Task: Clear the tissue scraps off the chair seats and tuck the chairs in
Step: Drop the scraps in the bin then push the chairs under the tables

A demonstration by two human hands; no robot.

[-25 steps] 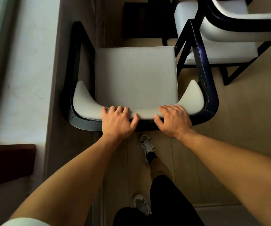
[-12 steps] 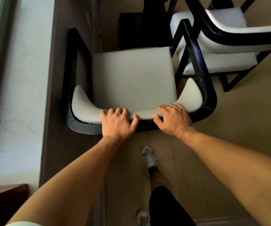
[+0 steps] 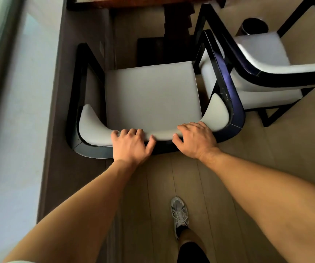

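Head view: left hand (image 3: 132,144) and right hand (image 3: 195,139) both curl fingers over the top of the near chair's backrest (image 3: 160,136), gripping it. Chair seat (image 3: 153,93) shows bare, pointing twd worktop (image 3: 134,2). 2nd chair (image 3: 270,73) just beside, on the right.

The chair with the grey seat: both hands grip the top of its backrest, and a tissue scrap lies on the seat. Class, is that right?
Not quite. The head view shows both hands, left hand and right hand, gripping the chair by its backrest top, but the seat is bare: no tissue scrap lies on it.
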